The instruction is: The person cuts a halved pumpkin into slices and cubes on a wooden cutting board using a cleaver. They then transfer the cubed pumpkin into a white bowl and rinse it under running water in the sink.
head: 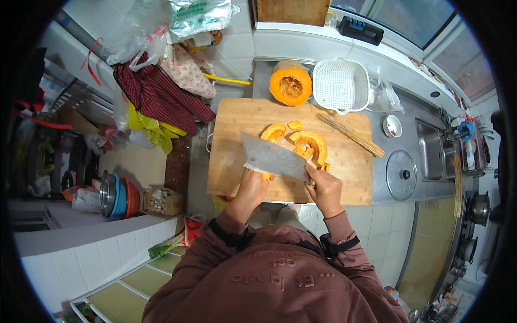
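My right hand (325, 189) grips the handle of a broad metal cleaver (274, 157), its blade stretching left above the wooden cutting board (234, 117). Under the blade's near edge, my left hand (255, 186) holds a small orange pumpkin piece (266, 176), mostly hidden by fingers and blade. Beyond the blade lie a curved pumpkin chunk (273, 132), a small piece (295, 124) and a large curved pumpkin section (317, 143) with bits inside its curve. A cut pumpkin (290, 85) with its hollow facing me stands behind the board.
A ribbed wooden stick (349, 134) lies across the board's right side. Behind stands a white plastic basket (341, 84) beside a clear bag (383, 95). To the right are a small white bowl (392, 126), a glass lid (401, 175) and a sink (430, 151).
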Demonstrator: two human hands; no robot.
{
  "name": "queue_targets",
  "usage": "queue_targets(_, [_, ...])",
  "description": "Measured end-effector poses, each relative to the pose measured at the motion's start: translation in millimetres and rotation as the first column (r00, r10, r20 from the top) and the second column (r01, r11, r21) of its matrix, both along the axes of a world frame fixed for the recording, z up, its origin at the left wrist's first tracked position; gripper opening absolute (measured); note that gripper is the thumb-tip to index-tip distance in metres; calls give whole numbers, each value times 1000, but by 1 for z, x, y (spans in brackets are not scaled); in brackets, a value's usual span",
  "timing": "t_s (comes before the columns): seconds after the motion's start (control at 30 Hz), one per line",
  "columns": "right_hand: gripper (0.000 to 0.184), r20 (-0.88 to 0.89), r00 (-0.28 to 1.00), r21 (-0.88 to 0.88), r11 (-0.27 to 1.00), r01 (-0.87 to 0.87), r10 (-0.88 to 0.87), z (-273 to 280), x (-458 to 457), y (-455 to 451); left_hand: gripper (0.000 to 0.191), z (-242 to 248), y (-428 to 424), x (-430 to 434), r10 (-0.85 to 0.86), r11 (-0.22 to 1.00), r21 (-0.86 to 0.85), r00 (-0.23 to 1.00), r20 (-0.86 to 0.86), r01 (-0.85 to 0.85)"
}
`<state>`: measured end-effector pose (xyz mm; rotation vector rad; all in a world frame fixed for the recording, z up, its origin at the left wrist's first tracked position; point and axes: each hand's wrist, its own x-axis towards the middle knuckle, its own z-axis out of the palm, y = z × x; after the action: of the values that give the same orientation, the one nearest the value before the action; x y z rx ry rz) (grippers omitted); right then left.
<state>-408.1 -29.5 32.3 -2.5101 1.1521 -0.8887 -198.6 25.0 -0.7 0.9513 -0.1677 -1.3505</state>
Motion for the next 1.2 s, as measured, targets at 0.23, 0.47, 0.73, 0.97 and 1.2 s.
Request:
queue_targets(0.23, [42,-132,990,-154,986,-59,38,6,21,7,28,-32,13,4,-93,995,-12,984,153,96])
queue_targets(0.47, [25,-188,982,-118,993,-25,3,-18,20,11,29,-42,26,27,-257,966,14,954,153,258])
queue_targets(0.73, [27,-377,896,120,947,299,-235,-56,-28,13,38,-22,19,40,-378,907,260,912,158,331])
queue_targets(0.97, [20,-261,867,411,764,498,-425,-51,-46,0,37,-66,-46,86,-291,956,21,957,-8,291])
queue_targets(1.2, [20,-212,905,404,810,425,-369,-47,-106,3,46,-92,-141,148,-467,884,414,463,754,217])
